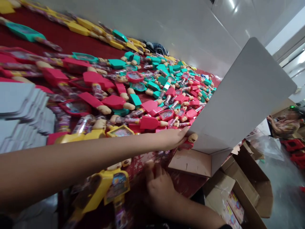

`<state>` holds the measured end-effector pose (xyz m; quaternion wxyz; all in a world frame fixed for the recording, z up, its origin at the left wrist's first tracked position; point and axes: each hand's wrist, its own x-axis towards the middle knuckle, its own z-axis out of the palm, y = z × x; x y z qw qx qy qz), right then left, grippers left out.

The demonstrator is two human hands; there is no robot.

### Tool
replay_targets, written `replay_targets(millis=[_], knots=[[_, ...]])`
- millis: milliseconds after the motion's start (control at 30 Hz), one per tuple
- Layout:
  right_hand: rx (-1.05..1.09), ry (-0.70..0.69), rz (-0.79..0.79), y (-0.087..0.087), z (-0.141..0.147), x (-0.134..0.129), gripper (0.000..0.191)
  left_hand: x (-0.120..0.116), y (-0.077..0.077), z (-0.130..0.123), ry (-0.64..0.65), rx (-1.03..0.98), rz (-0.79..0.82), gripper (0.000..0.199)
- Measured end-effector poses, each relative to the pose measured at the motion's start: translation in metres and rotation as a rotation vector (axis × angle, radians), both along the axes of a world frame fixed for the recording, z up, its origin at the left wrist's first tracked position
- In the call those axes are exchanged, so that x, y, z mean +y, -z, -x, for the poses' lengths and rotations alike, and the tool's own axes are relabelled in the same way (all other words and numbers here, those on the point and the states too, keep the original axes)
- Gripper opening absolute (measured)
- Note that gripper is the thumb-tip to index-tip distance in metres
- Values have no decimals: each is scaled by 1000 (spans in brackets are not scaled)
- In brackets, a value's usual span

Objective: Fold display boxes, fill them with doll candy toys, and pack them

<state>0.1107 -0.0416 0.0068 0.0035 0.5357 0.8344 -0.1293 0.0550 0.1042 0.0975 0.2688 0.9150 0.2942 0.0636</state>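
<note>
My left hand (pixel 175 138) reaches across from the left to the near edge of an open box with a tall grey-white flap (pixel 243 92). Beside its fingers are a red toy piece (pixel 186 145) and a tan knob; whether the fingers grip them is unclear. Lower down, my right hand (pixel 159 184) is over the red table surface, its fingers bent and blurred, and what they hold, if anything, is hidden. Yellow toys (pixel 98 190) lie left of my right hand. Pink toys (pixel 149 122) and teal toys (pixel 164 79) with clear tubes are heaped beyond my left arm.
A stack of white flat cards (pixel 28 117) stands at the left. Open brown cartons (pixel 252 181) sit below the table at right, one with printed packs (pixel 234 206) inside. A person (pixel 287 122) sits farther back at right. A grey wall backs the table.
</note>
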Motion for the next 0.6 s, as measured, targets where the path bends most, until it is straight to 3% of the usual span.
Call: replay_targets(millis=[133, 267, 400, 533, 600], knots=[[261, -186, 188, -15, -19, -8, 90, 1, 2, -2, -4, 38, 10, 47], [525, -116, 216, -32, -43, -19, 69, 1, 4, -2, -13, 4, 13, 48], [728, 41, 65, -50, -70, -30, 41, 0, 4, -1, -15, 11, 6, 48], [1222, 148, -204, -76, -92, -32, 6, 0, 3, -1, -9, 29, 15, 49], [1406, 110, -402, -88, -98, -29, 12, 0, 2, -1, -20, 8, -2, 48]])
